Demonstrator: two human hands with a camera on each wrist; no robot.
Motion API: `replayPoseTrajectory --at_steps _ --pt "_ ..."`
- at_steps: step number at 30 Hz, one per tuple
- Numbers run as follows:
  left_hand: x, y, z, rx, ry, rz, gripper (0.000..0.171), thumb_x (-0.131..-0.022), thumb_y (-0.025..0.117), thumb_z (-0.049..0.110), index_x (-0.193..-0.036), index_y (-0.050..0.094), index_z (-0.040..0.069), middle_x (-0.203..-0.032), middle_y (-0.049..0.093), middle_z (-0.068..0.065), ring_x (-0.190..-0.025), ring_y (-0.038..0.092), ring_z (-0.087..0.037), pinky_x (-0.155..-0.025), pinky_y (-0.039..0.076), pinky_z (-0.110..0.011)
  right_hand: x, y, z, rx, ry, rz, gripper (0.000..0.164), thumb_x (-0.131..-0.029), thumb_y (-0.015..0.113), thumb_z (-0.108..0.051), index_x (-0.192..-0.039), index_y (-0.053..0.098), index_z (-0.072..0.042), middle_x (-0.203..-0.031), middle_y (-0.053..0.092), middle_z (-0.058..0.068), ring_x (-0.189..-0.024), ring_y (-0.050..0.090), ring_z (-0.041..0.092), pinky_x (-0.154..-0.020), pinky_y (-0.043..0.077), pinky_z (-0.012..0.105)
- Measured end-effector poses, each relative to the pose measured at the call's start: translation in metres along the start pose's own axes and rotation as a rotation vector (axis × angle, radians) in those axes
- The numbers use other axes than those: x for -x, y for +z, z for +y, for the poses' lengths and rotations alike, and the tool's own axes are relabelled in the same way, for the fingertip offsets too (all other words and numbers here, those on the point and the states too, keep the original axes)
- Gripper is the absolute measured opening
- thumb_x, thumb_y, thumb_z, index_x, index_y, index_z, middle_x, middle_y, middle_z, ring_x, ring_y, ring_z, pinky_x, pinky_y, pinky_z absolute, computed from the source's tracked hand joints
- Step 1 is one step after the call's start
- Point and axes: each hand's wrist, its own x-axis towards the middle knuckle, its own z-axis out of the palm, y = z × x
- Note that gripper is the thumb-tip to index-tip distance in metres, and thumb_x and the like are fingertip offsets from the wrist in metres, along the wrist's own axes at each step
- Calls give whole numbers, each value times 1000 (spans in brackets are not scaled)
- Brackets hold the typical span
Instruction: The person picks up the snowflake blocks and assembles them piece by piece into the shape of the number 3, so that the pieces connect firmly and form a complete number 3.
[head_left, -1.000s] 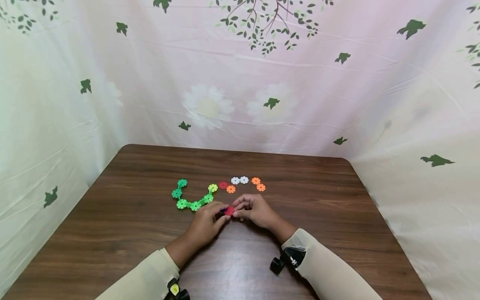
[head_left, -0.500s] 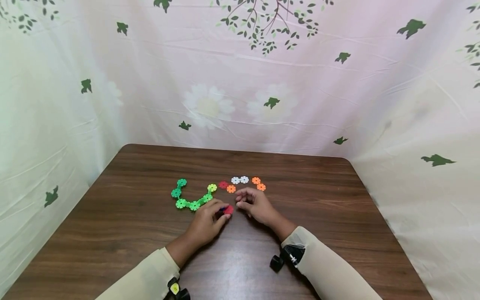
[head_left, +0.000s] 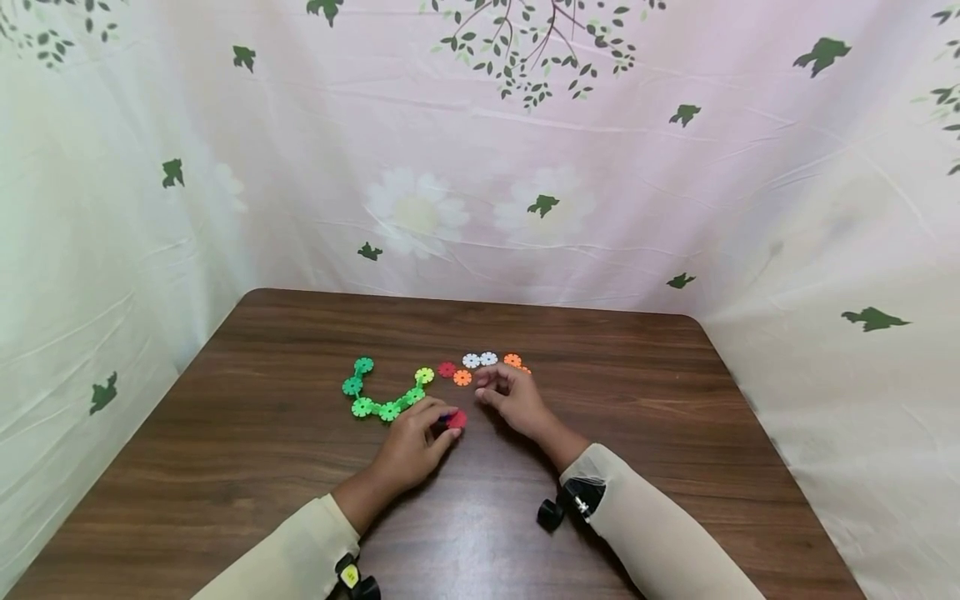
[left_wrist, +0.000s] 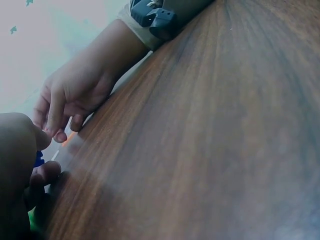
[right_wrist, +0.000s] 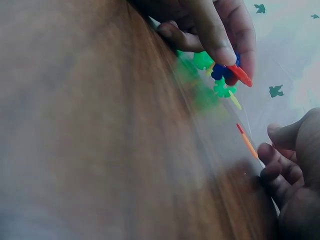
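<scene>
Red disc (head_left: 458,419) is held in the left hand (head_left: 415,439), pinched between thumb and fingers, with a blue piece (right_wrist: 218,73) right against it; whether the two are slotted together can't be told. In the right wrist view the red disc is seen tilted, nearly edge-on. Right hand (head_left: 519,407) is left half open: fingers loosely bent, thumb apart, nothing seen in its hold.

Key relation, as judged: the right hand is the nearer one to the flat pieces at the far side of the tabletop (head_left: 262,467). An orange disc (head_left: 462,377) is placed just left of its fingertips, with a second red disc (head_left: 446,369) touching or nearly so beyond it. White discs (head_left: 480,360) are set side by side just past the fingertips; an orange pair (head_left: 512,360) is partly covered by the hand. Contact with any of these can't be confirmed. No long axis is given by a single round disc; the red-orange couple is slanted from far left to near right.

Chain of green discs (head_left: 389,412) is laid as a U beyond the left hand, open side away from the person.
</scene>
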Motion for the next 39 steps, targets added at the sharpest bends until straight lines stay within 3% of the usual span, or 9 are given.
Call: replayPoseTrajectory --at_steps 3,10,16,20,26,31,39 --pt "0 1 0 5 -6 -6 30 -94 86 7 -122 79 2 -116 75 -9 -73 57 1 -65 55 -20 -4 -2 4 35 -56 57 22 -95 80 6 -116 76 8 -102 77 26 -85 71 13 -75 55 18" --pt "2 2 0 -2 -5 1 29 -93 86 7 -121 79 2 -117 75 -9 -73 56 2 -65 54 -19 -11 -6 6 81 -92 157 21 -93 82 4 -113 78 7 -98 77 21 -85 66 10 -76 53 21" --pt "-2 1 0 -10 6 11 29 -93 86 8 -120 79 2 -116 75 -9 -73 58 -1 -65 54 -20 -24 -13 6 192 -143 244 23 -91 84 4 -113 78 6 -102 76 20 -103 67 33 -92 56 48" --pt "-4 1 0 -20 21 24 29 -93 87 8 -120 79 2 -116 75 -9 -73 58 -3 -65 54 -20 -33 -16 7 265 -147 278 23 -90 86 3 -112 79 3 -108 78 19 -116 63 39 -107 41 61" --pt "-4 1 -1 -24 28 27 29 -93 87 8 -121 79 1 -117 74 -9 -73 58 -2 -65 54 -20 -41 -17 10 319 -83 281 23 -92 85 -3 -114 79 1 -116 78 16 -128 57 38 -111 25 66" --pt "-3 2 -2 -21 17 22 30 -93 87 7 -121 79 1 -118 74 -10 -72 56 1 -65 54 -20 -43 -18 13 365 -37 255 25 -93 87 -9 -116 79 -2 -121 78 15 -136 53 39 -117 21 69" --pt "-1 3 -2 -11 8 6 30 -93 87 7 -122 79 1 -117 74 -10 -72 56 2 -64 54 -20 -43 -19 19 480 -1 186 30 -95 87 -20 -122 80 -9 -138 72 10 -147 44 38 -114 21 70"
